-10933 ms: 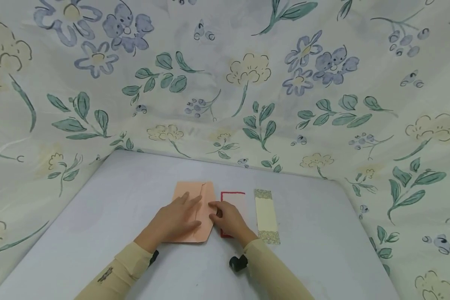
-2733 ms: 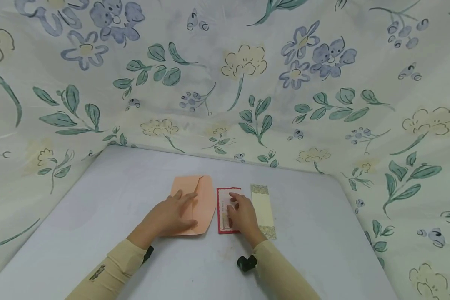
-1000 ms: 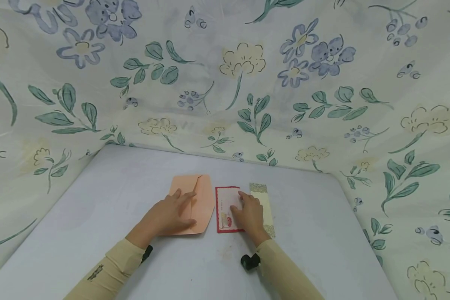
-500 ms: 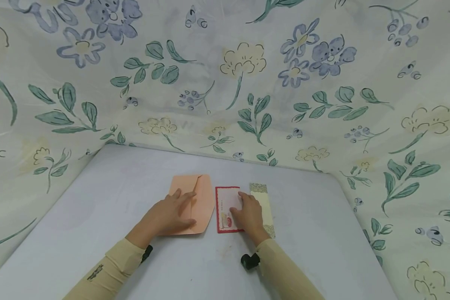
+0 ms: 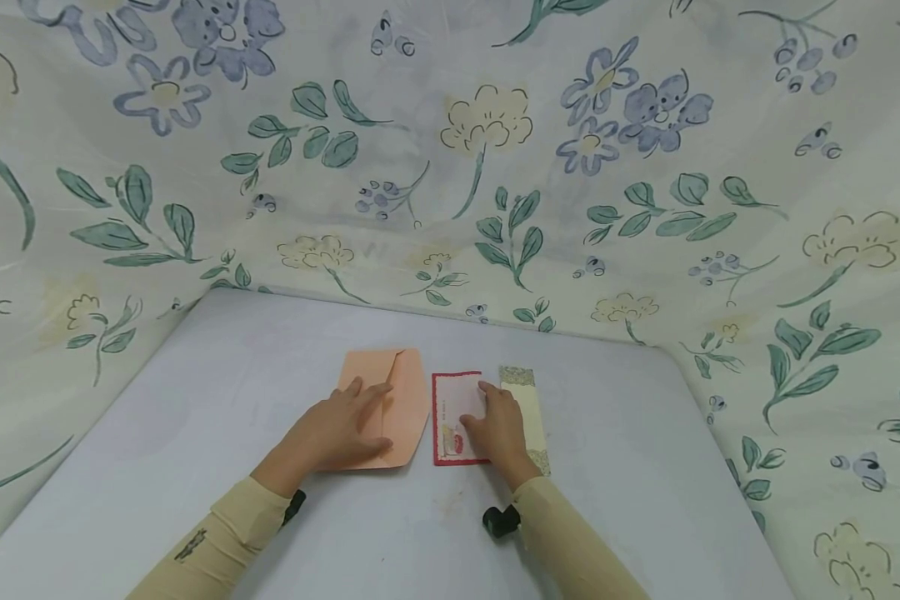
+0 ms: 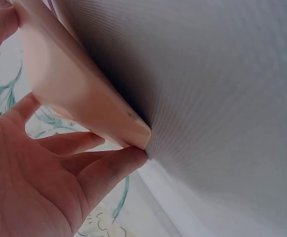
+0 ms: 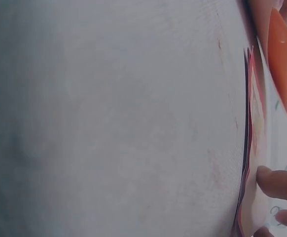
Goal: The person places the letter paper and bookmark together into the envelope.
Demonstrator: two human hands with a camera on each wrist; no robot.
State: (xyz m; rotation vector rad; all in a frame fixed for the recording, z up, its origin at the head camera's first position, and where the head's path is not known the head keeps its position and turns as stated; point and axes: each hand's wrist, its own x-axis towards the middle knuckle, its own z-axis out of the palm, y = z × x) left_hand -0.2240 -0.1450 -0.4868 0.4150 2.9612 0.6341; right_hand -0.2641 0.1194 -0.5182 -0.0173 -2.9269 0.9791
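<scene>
A peach paper envelope (image 5: 408,400) lies on the left, its flap crease on top. My left hand (image 5: 337,429) rests on it with spread fingers; in the left wrist view the fingertips (image 6: 136,155) are at its edge. To its right is a red-bordered greeting card (image 5: 450,408), pale with a small printed picture near the bottom. My right hand (image 5: 501,425) holds this card at its right side, thumb (image 7: 271,181) on its face and fingertips at its right edge. Part of the card is hidden under the hand.
A narrow cream card (image 5: 521,379) with patterned end bands lies right of the greeting card, partly behind my right hand. All three are on a white tabletop (image 5: 607,417). A floral cloth (image 5: 420,167) hangs behind and at both sides.
Since the earliest frame my right hand has moved from the envelope's right edge onto the greeting card and toward its right side. The card has just shifted slightly right; my left hand stays on the envelope.
</scene>
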